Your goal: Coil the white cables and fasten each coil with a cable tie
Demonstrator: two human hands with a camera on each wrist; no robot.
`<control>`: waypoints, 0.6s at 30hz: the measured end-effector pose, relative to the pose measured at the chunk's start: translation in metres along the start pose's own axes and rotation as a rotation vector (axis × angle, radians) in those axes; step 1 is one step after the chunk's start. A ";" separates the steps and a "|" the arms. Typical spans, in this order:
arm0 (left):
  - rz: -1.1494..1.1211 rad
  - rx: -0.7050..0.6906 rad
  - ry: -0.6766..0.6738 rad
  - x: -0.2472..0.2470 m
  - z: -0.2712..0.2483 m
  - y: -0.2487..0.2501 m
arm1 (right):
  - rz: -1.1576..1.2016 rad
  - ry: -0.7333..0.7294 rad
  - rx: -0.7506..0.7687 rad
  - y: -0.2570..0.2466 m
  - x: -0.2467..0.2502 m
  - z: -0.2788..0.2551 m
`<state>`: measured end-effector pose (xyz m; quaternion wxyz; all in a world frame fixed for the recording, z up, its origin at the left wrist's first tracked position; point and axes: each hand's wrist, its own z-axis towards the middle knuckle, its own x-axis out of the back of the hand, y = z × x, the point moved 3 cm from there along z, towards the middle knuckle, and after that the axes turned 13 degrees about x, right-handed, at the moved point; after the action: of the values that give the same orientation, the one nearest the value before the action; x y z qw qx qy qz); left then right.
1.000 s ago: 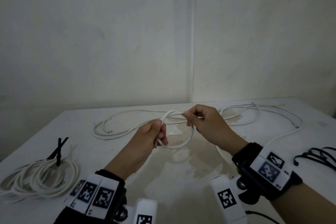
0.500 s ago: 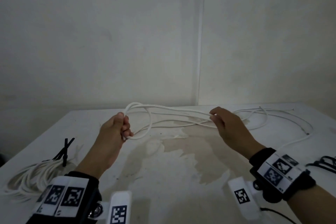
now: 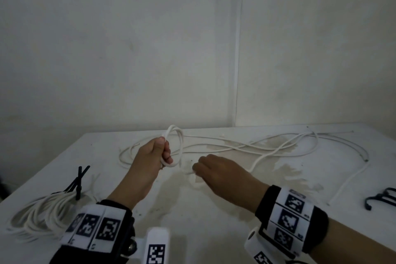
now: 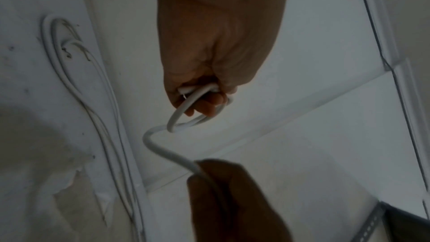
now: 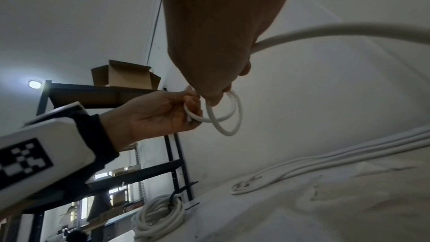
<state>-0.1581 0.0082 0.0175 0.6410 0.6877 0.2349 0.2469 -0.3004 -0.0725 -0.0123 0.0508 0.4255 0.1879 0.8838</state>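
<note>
Since half a second ago our right hand [image 3: 222,174] has dropped from up near the far strands to low over the stained white table [image 3: 214,231], just beside our left hand [image 3: 153,157]. Our left hand grips two small loops of the thin white cable [image 3: 278,146] above the table; our right fingers [image 4: 209,176] seem curled round the run leading off the loops, though that view is dim. At our left lies a finished white cable coil [image 3: 42,212] bound with a black cable tie [image 3: 78,182].
</note>
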 end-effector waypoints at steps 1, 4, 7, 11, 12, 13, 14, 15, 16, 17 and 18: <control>0.052 -0.011 0.005 -0.003 -0.001 -0.001 | 0.005 0.006 0.009 -0.004 0.003 0.005; 0.264 -0.081 0.001 -0.014 -0.007 -0.005 | 0.010 0.068 0.043 -0.010 0.008 0.016; 0.378 -0.118 -0.045 -0.024 -0.013 -0.009 | 0.072 0.146 0.041 -0.009 0.013 0.021; 0.325 -0.007 -0.171 -0.031 -0.021 -0.013 | 0.267 0.153 -0.117 0.004 0.022 0.020; 0.285 0.033 -0.213 -0.033 -0.023 -0.014 | 0.351 0.156 -0.172 0.008 0.025 0.019; 0.215 0.072 -0.259 -0.034 -0.025 -0.015 | 0.430 0.161 -0.216 0.013 0.027 0.019; 0.141 0.105 -0.300 -0.036 -0.027 -0.013 | 0.487 0.172 -0.247 0.017 0.029 0.019; 0.087 0.126 -0.325 -0.036 -0.027 -0.011 | 0.517 0.182 -0.269 0.021 0.031 0.019; 0.054 0.138 -0.337 -0.037 -0.028 -0.009 | 0.535 0.190 -0.291 0.025 0.032 0.019; 0.034 0.147 -0.349 -0.037 -0.028 -0.007 | 0.550 0.194 -0.322 0.029 0.032 0.019; 0.020 0.153 -0.363 -0.038 -0.029 -0.006 | 0.570 0.200 -0.358 0.033 0.033 0.018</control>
<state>-0.2059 0.0068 0.0118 0.6163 0.7699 0.1269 0.1065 -0.3057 -0.0893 0.0344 -0.1428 0.3565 -0.0922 0.9187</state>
